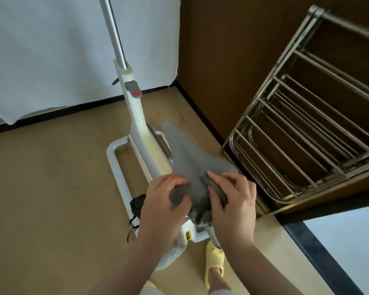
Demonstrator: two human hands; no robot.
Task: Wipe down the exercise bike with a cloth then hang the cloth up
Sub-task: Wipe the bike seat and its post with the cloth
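Both hands are down at the back of the exercise bike's grey saddle (186,158). The left hand (164,201) has its grip curled around a bunched end of the dark grey cloth (197,196), the right hand (232,201) pinching the other end. The metal drying rack (307,133) stands just beside the bike, against the brown wall.

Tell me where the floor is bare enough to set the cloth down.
Bare floor lies left of the bike, up to the white sheet. Crowded right: rack close beside the saddle; both hands hold the cloth.
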